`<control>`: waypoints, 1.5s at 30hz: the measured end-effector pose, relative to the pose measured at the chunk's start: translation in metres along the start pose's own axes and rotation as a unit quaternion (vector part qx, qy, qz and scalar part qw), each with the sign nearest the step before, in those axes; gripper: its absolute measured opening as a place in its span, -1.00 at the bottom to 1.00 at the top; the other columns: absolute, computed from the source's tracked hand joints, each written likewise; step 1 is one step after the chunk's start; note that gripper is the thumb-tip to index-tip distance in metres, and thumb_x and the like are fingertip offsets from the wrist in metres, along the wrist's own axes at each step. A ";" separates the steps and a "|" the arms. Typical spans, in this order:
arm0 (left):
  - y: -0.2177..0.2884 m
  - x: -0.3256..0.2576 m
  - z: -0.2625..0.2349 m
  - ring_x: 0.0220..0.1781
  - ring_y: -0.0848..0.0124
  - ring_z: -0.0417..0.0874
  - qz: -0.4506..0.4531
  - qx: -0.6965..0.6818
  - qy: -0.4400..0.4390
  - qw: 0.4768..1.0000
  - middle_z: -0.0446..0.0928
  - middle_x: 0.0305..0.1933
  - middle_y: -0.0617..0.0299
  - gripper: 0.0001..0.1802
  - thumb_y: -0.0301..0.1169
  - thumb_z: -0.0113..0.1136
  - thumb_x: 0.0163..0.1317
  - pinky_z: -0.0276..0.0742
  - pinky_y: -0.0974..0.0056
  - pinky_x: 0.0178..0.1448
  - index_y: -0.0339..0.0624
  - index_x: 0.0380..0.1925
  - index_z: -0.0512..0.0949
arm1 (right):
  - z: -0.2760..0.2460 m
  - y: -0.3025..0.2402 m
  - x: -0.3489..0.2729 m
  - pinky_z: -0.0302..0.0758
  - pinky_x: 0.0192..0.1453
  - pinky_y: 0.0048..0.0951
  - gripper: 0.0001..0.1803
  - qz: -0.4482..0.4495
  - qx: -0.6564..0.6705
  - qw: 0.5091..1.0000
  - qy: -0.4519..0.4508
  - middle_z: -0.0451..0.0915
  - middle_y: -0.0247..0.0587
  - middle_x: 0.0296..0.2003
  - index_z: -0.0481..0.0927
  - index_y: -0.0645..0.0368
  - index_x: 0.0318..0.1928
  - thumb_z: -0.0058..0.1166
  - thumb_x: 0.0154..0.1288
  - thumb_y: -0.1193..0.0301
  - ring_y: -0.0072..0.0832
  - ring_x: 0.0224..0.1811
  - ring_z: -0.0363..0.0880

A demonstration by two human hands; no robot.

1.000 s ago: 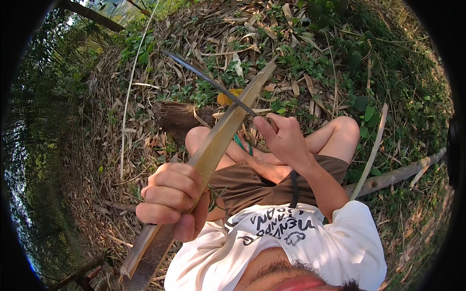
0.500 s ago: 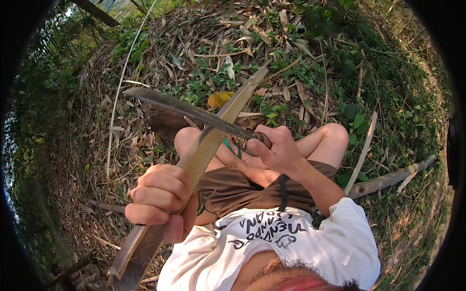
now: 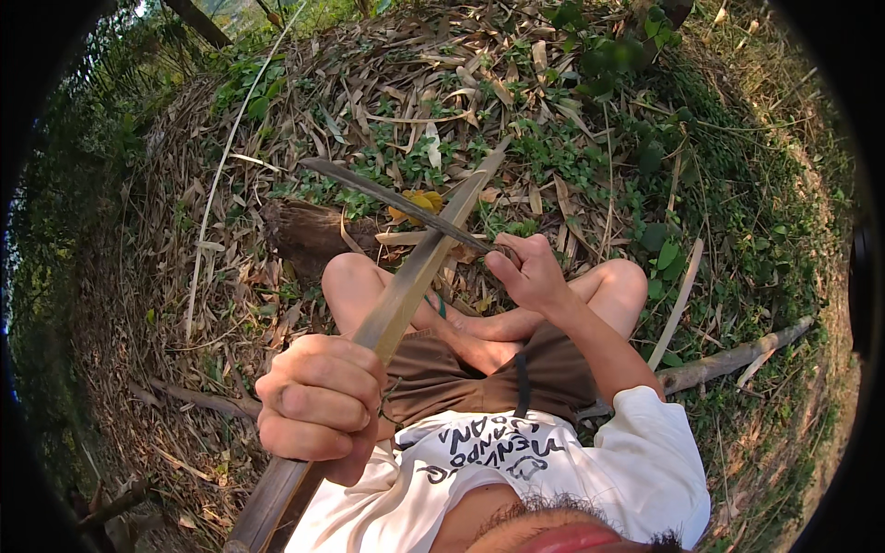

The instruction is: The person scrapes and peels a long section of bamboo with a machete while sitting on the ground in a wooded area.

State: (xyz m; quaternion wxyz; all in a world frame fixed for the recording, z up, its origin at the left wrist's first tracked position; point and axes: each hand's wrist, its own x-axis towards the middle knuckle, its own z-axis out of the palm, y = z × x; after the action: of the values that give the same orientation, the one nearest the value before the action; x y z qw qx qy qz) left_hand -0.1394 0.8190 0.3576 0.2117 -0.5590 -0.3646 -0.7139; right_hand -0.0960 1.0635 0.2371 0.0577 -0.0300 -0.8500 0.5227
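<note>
- I see a long, flat wooden strip [image 3: 392, 321], tan, darker brown at its near end, narrowing to a pointed far tip; it slants up past the left knee [image 3: 348, 286].
- The left hand [image 3: 321, 398] is clamped round its lower part.
- The right hand [image 3: 528, 275] curls round the mostly hidden handle of a dark knife [image 3: 383, 195], its blade crossing the strip's upper part.
- Both tips have open room over leaf-strewn ground [image 3: 387, 69]; a log [image 3: 309, 235] lies near the blade's side.
</note>
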 end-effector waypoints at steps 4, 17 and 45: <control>0.000 -0.001 0.002 -0.56 0.45 0.42 0.000 -0.016 -0.001 1.000 0.38 -0.54 0.31 -0.82 -0.50 0.16 0.01 0.44 0.34 -0.51 -0.09 -0.41 0.36 | -0.021 0.101 0.038 0.29 -0.44 -0.22 -0.21 0.159 -0.060 0.983 0.072 0.33 -0.15 -0.72 0.46 0.33 -0.54 -0.09 0.41 -0.24 -0.34 -0.60 0.29; -0.001 0.002 -0.001 -0.49 0.43 0.42 -0.008 -0.012 0.022 1.000 0.36 -0.48 0.29 -0.79 -0.49 0.11 0.02 0.44 0.33 -0.43 -0.08 -0.33 0.34 | -0.032 0.193 0.064 0.28 -0.38 -0.14 -0.07 0.233 -0.132 0.956 0.119 0.37 -0.16 -0.71 0.48 0.37 -0.56 -0.24 0.38 -0.37 -0.36 -0.59 0.34; -0.013 0.006 -0.017 -0.54 0.42 0.44 -0.001 -0.007 0.096 0.995 0.38 -0.50 0.27 -0.79 -0.52 0.17 0.03 0.45 0.33 -0.55 -0.15 -0.34 0.35 | -0.025 0.225 0.083 0.21 -0.41 -0.13 -0.16 0.238 -0.103 0.956 0.135 0.29 -0.20 -0.70 0.32 0.27 -0.66 -0.15 0.42 -0.30 -0.37 -0.59 0.16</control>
State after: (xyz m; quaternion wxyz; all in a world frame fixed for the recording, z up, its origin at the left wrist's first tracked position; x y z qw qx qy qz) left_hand -0.1611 0.8152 0.3583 0.2414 -0.4889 -0.3380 -0.7671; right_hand -0.1769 1.1965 0.0531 0.0426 -0.3076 -0.8515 0.4224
